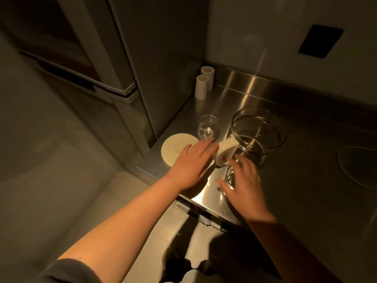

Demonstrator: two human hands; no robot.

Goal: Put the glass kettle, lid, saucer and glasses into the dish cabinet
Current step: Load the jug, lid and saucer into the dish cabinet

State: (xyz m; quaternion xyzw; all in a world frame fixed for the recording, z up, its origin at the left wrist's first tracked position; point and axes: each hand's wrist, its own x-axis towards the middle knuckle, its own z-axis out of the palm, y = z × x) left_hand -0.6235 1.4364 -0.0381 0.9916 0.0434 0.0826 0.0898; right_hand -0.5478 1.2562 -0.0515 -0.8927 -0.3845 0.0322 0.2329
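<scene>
A glass kettle with a pale handle stands on the steel counter. Left of it stands a small clear glass, and a round cream lid or saucer lies flat near the counter's left corner. A second glass is partly hidden under my right hand. My left hand hovers with straight fingers between the cream disc and the kettle handle, fingertips close to the small glass. My right hand is spread open over the second glass, holding nothing.
Two white cylinders stand in the back left corner of the counter. A tall grey cabinet or fridge rises to the left. A round hob ring is at the right. The floor lies below the counter's front edge.
</scene>
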